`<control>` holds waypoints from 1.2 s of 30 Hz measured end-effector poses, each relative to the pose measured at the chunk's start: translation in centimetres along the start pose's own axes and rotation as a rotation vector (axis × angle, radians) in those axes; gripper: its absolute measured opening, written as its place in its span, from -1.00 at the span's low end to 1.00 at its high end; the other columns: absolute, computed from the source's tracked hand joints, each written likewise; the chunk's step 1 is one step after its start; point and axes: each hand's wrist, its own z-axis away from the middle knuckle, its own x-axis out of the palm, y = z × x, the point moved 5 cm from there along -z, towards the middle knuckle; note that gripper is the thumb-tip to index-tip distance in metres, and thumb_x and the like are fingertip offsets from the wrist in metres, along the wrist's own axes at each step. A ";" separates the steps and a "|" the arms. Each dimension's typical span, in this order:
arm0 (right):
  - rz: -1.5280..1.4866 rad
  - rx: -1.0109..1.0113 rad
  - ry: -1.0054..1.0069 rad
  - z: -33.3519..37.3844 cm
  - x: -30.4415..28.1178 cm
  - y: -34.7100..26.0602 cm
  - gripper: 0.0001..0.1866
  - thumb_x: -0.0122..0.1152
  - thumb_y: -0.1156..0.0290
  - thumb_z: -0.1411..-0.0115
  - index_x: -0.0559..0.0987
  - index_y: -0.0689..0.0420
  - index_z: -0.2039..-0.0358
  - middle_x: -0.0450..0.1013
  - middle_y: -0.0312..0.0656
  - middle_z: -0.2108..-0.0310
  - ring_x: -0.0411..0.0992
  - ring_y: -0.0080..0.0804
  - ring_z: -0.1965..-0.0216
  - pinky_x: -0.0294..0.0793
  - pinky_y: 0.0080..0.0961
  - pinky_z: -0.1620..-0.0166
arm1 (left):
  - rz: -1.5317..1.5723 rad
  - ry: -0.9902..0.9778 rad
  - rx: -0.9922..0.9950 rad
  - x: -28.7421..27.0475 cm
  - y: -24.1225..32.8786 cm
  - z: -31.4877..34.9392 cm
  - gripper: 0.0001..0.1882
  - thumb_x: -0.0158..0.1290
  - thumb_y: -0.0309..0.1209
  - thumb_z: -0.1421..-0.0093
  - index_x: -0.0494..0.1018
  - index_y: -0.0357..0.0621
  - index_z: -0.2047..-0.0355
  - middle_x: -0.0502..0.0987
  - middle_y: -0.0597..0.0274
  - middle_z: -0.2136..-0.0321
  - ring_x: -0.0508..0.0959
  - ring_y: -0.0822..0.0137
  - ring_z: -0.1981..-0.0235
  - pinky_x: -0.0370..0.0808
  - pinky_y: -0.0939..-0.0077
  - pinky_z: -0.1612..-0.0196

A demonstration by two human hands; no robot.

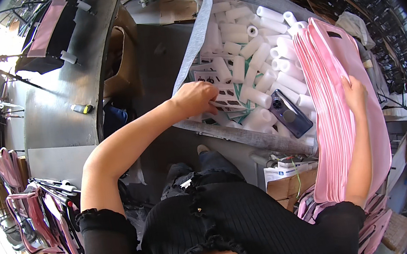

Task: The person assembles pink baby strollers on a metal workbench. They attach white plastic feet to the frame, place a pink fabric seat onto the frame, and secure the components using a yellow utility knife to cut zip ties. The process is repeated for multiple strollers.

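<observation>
Beside us, our right hand (pixel 356 94) lies against the stack of pink panels (pixel 332 161) at the grey bin's (pixel 196 38) right side; we cannot tell whether it pinches one. Our left hand (pixel 195 98) curls over printed cards (pixel 228 97) inside, its grip unclear; beyond, we see white foam tubes (pixel 235 38) heaped.

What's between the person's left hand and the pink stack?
In the head view, printed cards, white foam tubes and a dark phone lie between the left hand and the pink stack.
</observation>
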 end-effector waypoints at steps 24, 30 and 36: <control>-1.017 -0.698 0.516 -2.2 -11.1 -49.9 -0.58 0.03 0.38 -0.19 0.38 0.45 0.03 0.43 0.15 0.13 0.42 -0.19 0.12 0.35 -0.42 0.00 | -0.614 1.480 -1.182 -9.0 4.9 66.3 -0.77 0.19 -0.60 0.08 0.31 -0.25 0.48 0.51 0.12 0.44 0.53 0.20 0.39 0.45 0.46 0.27; -1.135 -1.284 0.244 14.0 -12.3 -74.9 -0.66 0.07 0.30 -0.24 0.38 0.37 0.16 0.35 -0.10 0.22 0.31 -0.40 0.24 0.28 -0.47 0.07 | -0.575 1.381 -1.694 -1.0 3.1 83.3 -0.84 0.13 -0.52 0.00 0.34 -0.24 0.49 0.50 -0.01 0.49 0.53 -0.01 0.39 0.42 0.25 0.34; -1.104 -1.619 0.236 31.9 -13.7 -87.9 -0.77 0.16 0.40 -0.16 0.39 0.21 0.22 0.39 -0.06 0.37 0.39 -0.30 0.35 0.37 -0.44 0.22 | -0.266 1.166 -1.790 1.3 -7.0 89.2 -0.48 0.22 -0.21 0.07 0.38 -0.29 0.17 0.46 -0.22 0.16 0.47 -0.08 0.09 0.40 0.15 0.01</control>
